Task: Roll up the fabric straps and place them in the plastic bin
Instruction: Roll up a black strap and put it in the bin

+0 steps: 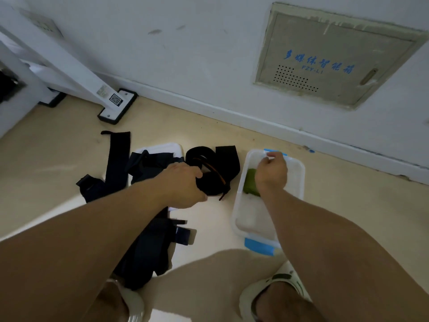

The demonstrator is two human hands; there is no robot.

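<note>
The left hand (183, 184) grips the black strap (212, 168) on the floor, just left of the bin (299, 182); the right hand (271, 173) hovers curled over the bin (holding nothing visible), beside a green roll (249, 183).

Just one view here, head-mounted, looking forward and steeply down at the floor (325, 182) from close up; wall (209, 54) across the far side, the person's own knees along the near edge.

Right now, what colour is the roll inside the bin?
Green roll, in the clear plastic bin; head view.
</note>
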